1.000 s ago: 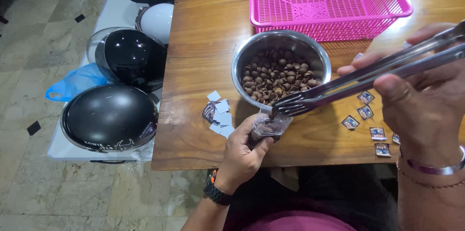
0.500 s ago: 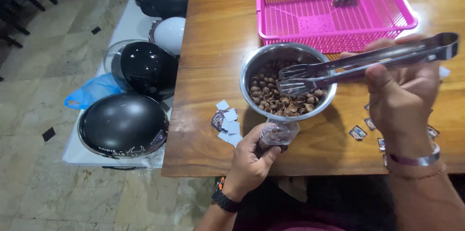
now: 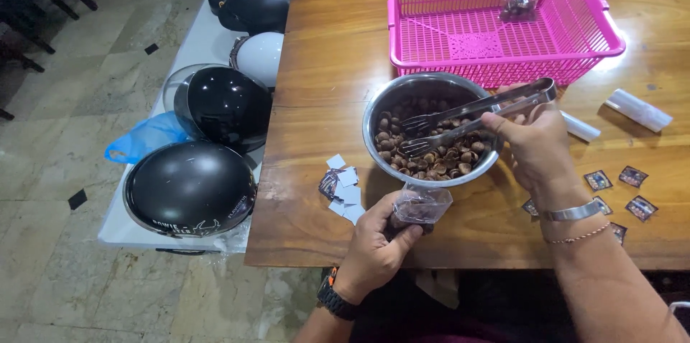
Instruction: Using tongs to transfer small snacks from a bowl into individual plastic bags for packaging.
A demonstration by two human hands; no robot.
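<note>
A small clear plastic bag is pinched upright, mouth open, just below the steel bowl's near rim. Metal tongs are held near their hinge end, toothed tips slightly parted, dipped among the bowl's brown nuts.

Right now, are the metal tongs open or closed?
Open. The tongs in the right hand show a clear gap between their two toothed tips, which sit over the brown pieces in the steel bowl.
</note>
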